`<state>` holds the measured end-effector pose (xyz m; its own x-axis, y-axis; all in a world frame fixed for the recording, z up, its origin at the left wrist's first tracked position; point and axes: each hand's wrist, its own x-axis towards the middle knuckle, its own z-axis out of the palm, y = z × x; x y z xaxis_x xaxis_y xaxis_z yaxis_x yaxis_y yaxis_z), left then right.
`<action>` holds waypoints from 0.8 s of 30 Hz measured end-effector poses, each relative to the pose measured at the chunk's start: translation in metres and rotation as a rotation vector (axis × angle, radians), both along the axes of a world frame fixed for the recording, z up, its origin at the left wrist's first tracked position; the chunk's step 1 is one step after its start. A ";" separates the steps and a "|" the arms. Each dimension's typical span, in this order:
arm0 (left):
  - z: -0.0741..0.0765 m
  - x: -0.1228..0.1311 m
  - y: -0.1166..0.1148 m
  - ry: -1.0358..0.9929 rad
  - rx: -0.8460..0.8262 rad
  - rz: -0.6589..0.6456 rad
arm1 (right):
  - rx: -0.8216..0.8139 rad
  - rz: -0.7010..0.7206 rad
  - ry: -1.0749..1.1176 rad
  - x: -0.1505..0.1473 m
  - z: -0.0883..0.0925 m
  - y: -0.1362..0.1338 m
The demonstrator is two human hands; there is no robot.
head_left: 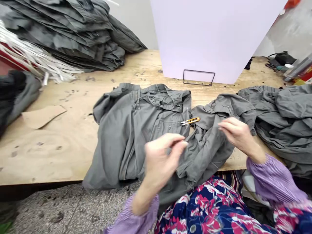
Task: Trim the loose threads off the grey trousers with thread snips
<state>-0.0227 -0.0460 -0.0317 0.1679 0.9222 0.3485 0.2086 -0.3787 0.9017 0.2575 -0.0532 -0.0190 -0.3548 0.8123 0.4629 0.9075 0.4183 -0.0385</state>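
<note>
A plywood table (58, 156) carries a tall stack of folded gray garments (73, 35) at the back and a loose, unfolded heap of gray cloth (285, 120) at the right. Between them, a rumpled gray garment (138, 136) lies with yellow thread snips (190, 121) on it. The left hand (163, 159) pinches its fingertips together, perhaps on a thread too fine to tell; the right hand (236, 135) hangs open and empty, just above the cloth.

Left hand (162, 159), right hand (236, 135) over grey jacket (136, 139)

A plywood workbench (48, 156) holds grey garments (126, 139) and snips (189, 121).
</note>
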 end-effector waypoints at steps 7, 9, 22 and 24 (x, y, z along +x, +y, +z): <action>-0.089 0.050 -0.026 0.506 0.058 -0.223 | -0.175 0.085 -0.358 -0.062 -0.057 0.095; -0.100 0.053 -0.033 0.517 0.054 -0.231 | -0.182 0.081 -0.318 -0.059 -0.067 0.094; -0.054 0.068 0.045 0.293 0.137 -0.063 | -0.115 -0.014 1.467 0.022 -0.036 -0.014; -0.042 0.093 0.068 0.358 0.274 0.010 | -0.167 -0.057 1.549 0.037 -0.038 -0.024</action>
